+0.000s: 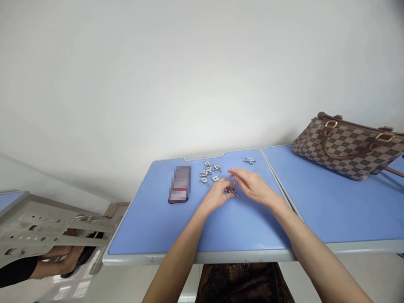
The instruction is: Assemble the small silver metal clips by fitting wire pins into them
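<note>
— Where's the metal piece [232, 192]?
— Low over the desk [151, 227], pinched in the left hand [217, 194], its length pointing rightward.
— The right hand [254, 186]?
— Its grip is slack, fingers spread, just right of the piece. The pile [208, 171] lies beyond.

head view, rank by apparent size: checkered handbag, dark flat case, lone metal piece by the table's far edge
1. checkered handbag
2. dark flat case
3. lone metal piece
All lie about equally far away, so the order holds.
</note>
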`<state>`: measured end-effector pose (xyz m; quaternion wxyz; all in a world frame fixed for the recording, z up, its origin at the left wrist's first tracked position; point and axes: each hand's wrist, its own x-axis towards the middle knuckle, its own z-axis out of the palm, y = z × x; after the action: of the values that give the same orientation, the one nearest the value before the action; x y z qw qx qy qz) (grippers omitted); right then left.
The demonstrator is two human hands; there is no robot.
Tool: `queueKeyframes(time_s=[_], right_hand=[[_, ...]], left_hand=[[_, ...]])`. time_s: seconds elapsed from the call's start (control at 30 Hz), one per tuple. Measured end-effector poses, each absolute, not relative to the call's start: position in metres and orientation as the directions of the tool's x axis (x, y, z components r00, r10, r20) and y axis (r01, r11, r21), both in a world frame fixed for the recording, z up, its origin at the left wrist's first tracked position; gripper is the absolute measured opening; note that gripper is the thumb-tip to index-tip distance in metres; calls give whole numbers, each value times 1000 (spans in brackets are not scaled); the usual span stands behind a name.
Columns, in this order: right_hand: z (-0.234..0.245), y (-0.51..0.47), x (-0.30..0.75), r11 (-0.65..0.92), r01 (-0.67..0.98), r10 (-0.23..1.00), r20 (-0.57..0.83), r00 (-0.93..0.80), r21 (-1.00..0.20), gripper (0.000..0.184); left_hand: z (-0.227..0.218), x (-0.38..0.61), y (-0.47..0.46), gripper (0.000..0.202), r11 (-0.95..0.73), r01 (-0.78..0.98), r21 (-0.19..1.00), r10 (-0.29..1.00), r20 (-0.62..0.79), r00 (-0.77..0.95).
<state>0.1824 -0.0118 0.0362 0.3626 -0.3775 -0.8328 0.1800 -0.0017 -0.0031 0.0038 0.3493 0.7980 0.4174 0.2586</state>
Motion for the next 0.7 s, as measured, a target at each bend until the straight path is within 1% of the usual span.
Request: queueKeyframes(time_s=[0.1,0.2,0.27,0.4,0.5,0.53,0.6,0.7], right_hand=[[36,-11,183,617,505,787,462,-409,-604,29],[36,-11,181,545,575,836,447,-317,-610,14],[35,-12,178,512,620,851,447,-274,-594,11],[32,-12,173,477,661,862,456,-221,-580,15],[30,-12,171,483,639,858,467,-211,-598,14],[30,-12,171,487,626,858,468,-212,-609,12],[30,-12,171,494,617,855,470,-217,-612,16],[32,-12,174,515,647,845,459,-273,-563,24]], left_hand=[[4,-2,-3,9,-406,486,774,848,121,517],[5,-2,-4,9,-411,487,771,847,124,517],[5,-1,-4,9,-407,484,775,847,122,517],[4,0,-3,13,-410,478,777,845,127,519],[4,0,-3,12,-417,487,767,846,131,517],[4,-1,-3,12,-420,491,763,845,131,519],[4,-1,-3,11,-424,499,756,844,131,519],[4,-1,-3,11,-424,491,761,845,137,518]])
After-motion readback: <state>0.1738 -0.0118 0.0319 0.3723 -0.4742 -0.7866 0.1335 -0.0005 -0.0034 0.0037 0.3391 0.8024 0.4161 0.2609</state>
